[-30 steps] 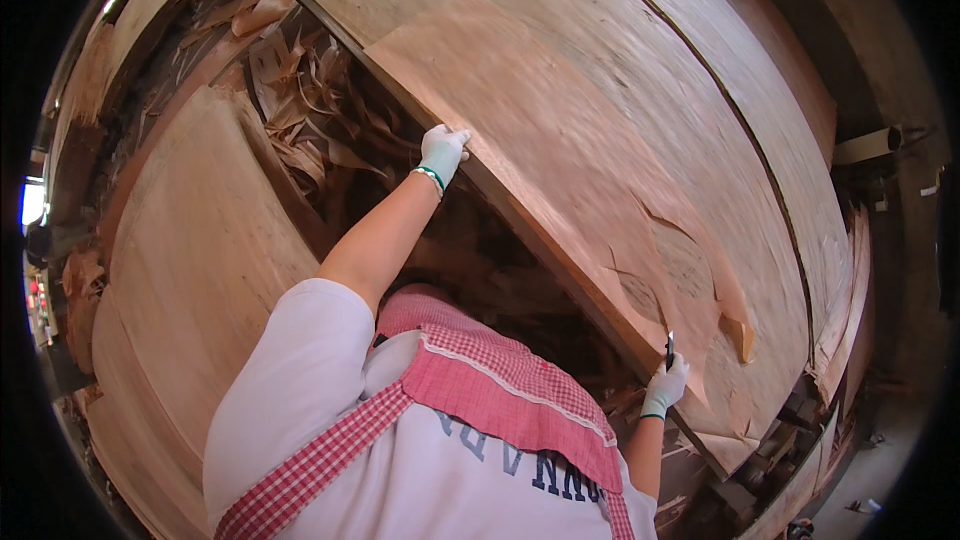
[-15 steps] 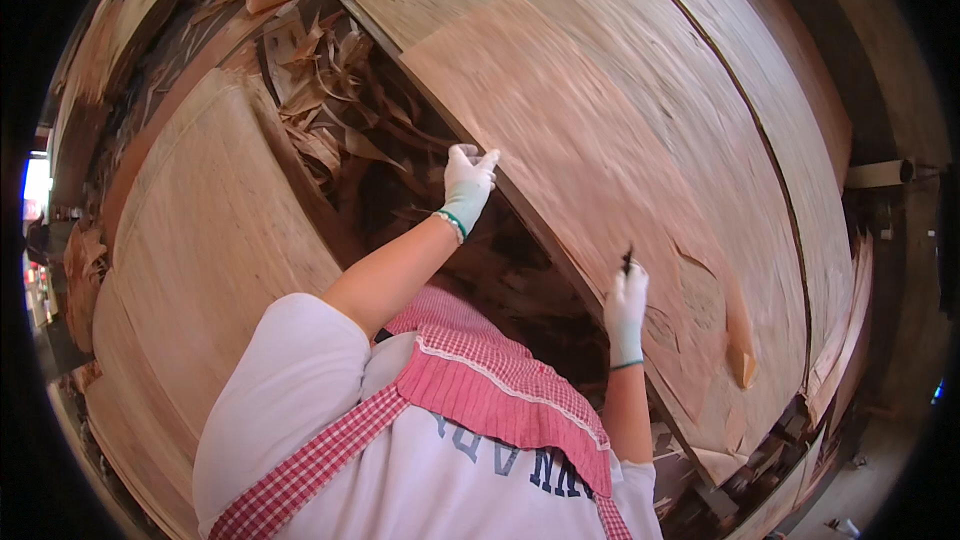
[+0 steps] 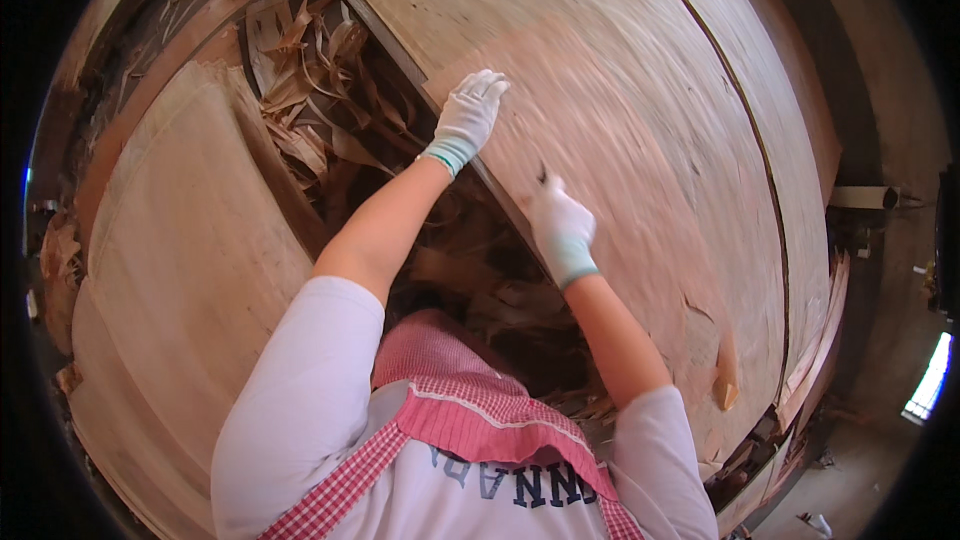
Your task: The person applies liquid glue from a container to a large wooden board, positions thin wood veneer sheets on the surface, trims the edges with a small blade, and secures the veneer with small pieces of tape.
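A thin reddish wood veneer sheet (image 3: 640, 230) lies on a broad paler veneer sheet (image 3: 740, 170), both slanting across the right side. My left hand (image 3: 472, 115), in a white glove with a green cuff, lies over the near edge of the reddish sheet, fingers stretched out. Lower right of it, my right hand (image 3: 562, 225), gloved too, is closed around a small dark tool (image 3: 543, 175) above the same sheet. Only the tool's dark end shows; its kind cannot be made out. The reddish sheet has a torn, lifted flap (image 3: 727, 375) towards its lower end.
Another stack of pale veneer (image 3: 190, 210) stands to my left. Curled veneer scraps (image 3: 310, 90) fill the dark gap between the stacks. A pale pipe (image 3: 865, 197) sticks out at the far right, beside a floor (image 3: 850, 440) with some litter.
My left hand has moved up along the edge and turned flat onto the sheet. My right hand has swept up and left, close to the left hand, still with the dark tool.
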Tool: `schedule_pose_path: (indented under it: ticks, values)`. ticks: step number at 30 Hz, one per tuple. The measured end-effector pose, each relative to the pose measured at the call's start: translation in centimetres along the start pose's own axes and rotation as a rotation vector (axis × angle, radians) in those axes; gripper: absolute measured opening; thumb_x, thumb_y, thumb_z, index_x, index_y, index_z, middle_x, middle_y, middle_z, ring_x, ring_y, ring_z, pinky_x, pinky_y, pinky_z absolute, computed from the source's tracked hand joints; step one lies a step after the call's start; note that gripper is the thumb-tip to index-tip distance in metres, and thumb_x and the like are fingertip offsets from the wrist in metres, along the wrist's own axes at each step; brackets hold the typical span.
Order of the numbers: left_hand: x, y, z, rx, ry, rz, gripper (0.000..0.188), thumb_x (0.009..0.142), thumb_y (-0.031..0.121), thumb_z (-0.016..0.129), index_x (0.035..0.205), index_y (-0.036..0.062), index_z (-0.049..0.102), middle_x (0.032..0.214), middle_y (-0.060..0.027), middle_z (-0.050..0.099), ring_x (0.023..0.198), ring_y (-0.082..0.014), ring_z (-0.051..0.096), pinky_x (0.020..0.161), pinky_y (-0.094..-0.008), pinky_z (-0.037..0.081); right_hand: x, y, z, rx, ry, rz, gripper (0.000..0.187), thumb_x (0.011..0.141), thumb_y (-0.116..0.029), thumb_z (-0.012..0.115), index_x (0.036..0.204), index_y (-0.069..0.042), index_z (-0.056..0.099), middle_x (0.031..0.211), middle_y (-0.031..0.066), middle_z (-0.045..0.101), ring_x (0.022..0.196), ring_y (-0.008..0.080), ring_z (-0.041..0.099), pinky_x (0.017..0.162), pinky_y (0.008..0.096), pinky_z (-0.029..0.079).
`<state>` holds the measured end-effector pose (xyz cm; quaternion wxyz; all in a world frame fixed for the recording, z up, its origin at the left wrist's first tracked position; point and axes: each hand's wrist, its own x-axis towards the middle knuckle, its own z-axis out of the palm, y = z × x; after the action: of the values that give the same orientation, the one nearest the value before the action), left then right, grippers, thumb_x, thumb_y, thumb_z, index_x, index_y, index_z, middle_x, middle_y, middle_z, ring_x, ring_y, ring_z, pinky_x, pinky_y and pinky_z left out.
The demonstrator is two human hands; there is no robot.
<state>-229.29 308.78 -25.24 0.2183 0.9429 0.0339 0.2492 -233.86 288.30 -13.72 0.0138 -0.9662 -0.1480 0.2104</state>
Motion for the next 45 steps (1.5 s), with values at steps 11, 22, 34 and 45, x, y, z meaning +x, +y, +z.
schedule_pose_path:
  ticks: [11,22,34,45]
  values:
    - [-0.1,0.0,-0.6,0.024,0.003,0.015,0.046,0.086,0.033,0.065,0.125,0.0108,0.057,0.134,-0.0065,0.054,0.126,-0.0286,0.047,0.107,-0.0394,0.037,2.0,-4.1,6.0,-0.015,0.052,0.049,0.015,0.092,-0.018,0.047,0.100,-0.005,0.048,0.071,0.0171,0.069,0.063,0.0360,0.069,0.056,0.0488,0.054]
    - [0.3,0.4,-0.6,0.049,-0.018,0.019,0.047,0.085,0.040,0.066,0.122,0.0138,0.058,0.133,-0.0056,0.053,0.125,-0.0263,0.046,0.106,-0.0391,0.037,-6.5,2.1,9.2,-0.093,0.031,0.038,0.025,0.096,-0.034,0.048,0.093,-0.009,0.046,0.059,0.0142,0.064,0.052,0.0359,0.064,0.048,0.0474,0.052]
    - [3.2,1.8,-4.0,-0.063,-0.319,-0.060,0.073,0.072,0.031,0.079,0.134,0.0087,0.046,0.133,-0.0129,0.052,0.127,-0.0293,0.046,0.109,-0.0376,0.036,13.2,-2.3,-1.0,-0.094,0.342,-0.435,0.016,0.090,-0.025,0.055,0.096,-0.011,0.058,0.084,0.0095,0.069,0.074,0.0312,0.068,0.065,0.0440,0.052]
    - [2.8,0.7,-3.1,0.095,-0.378,0.051,0.073,0.078,0.040,0.073,0.136,0.0036,0.048,0.138,-0.0133,0.049,0.128,-0.0306,0.042,0.109,-0.0388,0.036,-4.4,18.7,6.1,-0.073,0.314,0.042,0.015,0.090,-0.026,0.057,0.097,-0.013,0.054,0.079,0.0113,0.067,0.069,0.0340,0.065,0.061,0.0465,0.053]
